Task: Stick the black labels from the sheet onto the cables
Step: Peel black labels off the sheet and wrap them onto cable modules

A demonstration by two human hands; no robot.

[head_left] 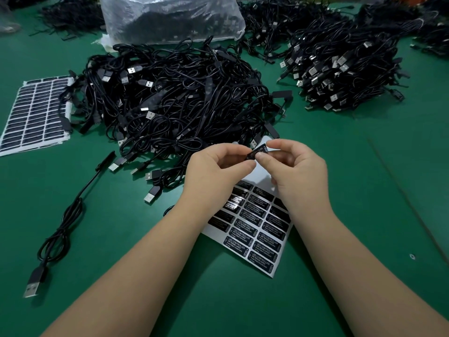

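Note:
A white sheet (pixel 257 237) of black "LED CONTROLLER" labels lies on the green table under my wrists. Just above it, my left hand (pixel 216 166) and my right hand (pixel 294 169) meet and pinch one small black label (pixel 258 151) between thumbs and fingertips. Whether a cable part sits under the label is hidden by my fingers. A big tangled heap of black USB cables (pixel 175 98) lies right behind my hands.
A single cable (pixel 65 222) lies stretched out at the left. A stack of label sheets (pixel 34 113) sits at the far left. A second cable heap (pixel 340 69) is at the back right, and a clear plastic bag (pixel 170 18) of cables stands behind.

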